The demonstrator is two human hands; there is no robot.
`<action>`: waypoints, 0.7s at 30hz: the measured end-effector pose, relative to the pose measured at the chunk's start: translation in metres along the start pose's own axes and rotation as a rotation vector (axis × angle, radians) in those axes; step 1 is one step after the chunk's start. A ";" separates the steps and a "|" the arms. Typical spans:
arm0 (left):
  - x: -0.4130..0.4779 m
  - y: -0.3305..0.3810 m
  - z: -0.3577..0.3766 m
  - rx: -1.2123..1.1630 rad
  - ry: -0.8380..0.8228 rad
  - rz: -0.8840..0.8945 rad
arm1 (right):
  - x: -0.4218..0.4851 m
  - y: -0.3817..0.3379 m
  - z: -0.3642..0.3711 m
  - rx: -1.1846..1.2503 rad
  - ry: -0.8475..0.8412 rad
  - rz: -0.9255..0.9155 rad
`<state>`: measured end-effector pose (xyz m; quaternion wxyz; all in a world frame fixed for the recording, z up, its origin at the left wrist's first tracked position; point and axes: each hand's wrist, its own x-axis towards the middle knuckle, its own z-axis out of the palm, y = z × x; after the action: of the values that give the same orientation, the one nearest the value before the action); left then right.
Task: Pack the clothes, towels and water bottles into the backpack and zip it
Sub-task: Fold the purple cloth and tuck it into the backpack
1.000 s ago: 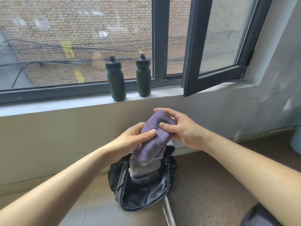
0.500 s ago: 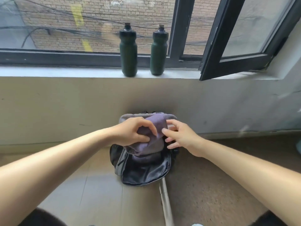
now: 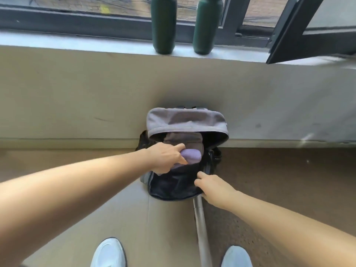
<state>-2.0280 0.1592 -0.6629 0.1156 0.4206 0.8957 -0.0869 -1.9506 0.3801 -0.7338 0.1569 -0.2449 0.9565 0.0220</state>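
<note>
Lilac terry cloth, a rolled towel (image 3: 191, 158), lay in the mouth of the open grey-and-black fabric backpack (image 3: 185, 120). It looked light, limp and squashable, best taken round the roll's middle so it would not unfurl. The left hand (image 3: 165, 158) clasped its left end, fingers curled over it. The right hand (image 3: 213, 186) lay on the bag's black front panel, near the towel but apart; whether it pinched the fabric I could not tell. Two dark green water bottles (image 3: 163, 26) stood on the pale windowsill (image 3: 77, 42).

No readable text, label, brand or number shows on the bottles (image 3: 163, 26), the backpack (image 3: 185, 120) or anything else.
</note>
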 end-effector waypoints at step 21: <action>0.098 -0.018 0.049 0.319 0.017 -0.023 | -0.054 0.031 -0.038 0.178 0.360 -0.156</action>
<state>-2.0959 0.2073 -0.7359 0.0385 0.4243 0.8761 -0.2258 -1.9311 0.4280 -0.6819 0.0059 -0.3033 0.9455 -0.1188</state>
